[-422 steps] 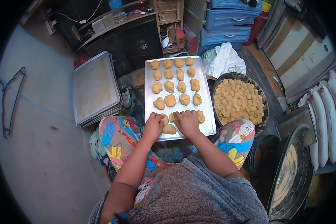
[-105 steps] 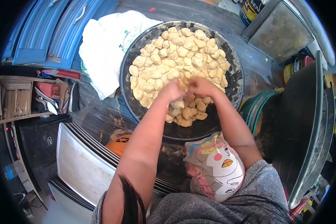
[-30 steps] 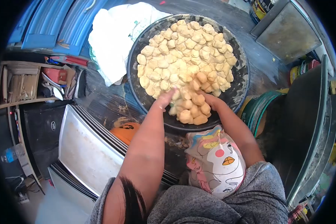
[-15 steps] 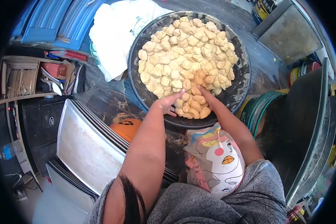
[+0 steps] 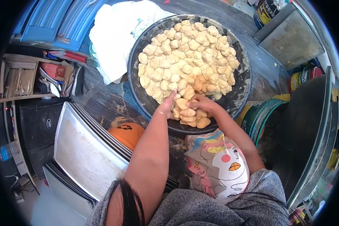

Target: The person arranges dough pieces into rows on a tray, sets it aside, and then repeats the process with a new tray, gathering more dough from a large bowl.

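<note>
Dough piece: a lumpy tan dough piece point(image 5: 181, 103) lies between the two hands, inside the near rim of the basin; it is roughly rounded, with no clear pointing end.
Oblong piece: just under the right fingertips, an oblong dough piece point(image 5: 188, 112) has its long axis running side to side, roughly along the near rim.
Left hand: the left hand point(image 5: 165, 107) sits against the left side of the near cluster, thumb raised; its fingers are partly hidden, so I cannot tell if its grip is closed.
Right hand: the right hand point(image 5: 202, 105) reaches over the cluster, fingertips touching dough; whether its grip is clamped on a piece, I cannot tell.
Basin: a round black basin point(image 5: 242, 77) on the floor point(image 5: 262, 60), heaped with pale dough lumps point(image 5: 192, 52) toward its far edge; browner lumps lie where heap and near cluster meet.
Bag: a white plastic bag point(image 5: 115, 37) beside the basin's far left edge, contents hidden.
Shelf: a wooden shelf point(image 5: 24, 101) farther left, holding a red box point(image 5: 51, 71).
Trays: stacked metal trays point(image 5: 88, 150), tilted, left of the knees.
</note>
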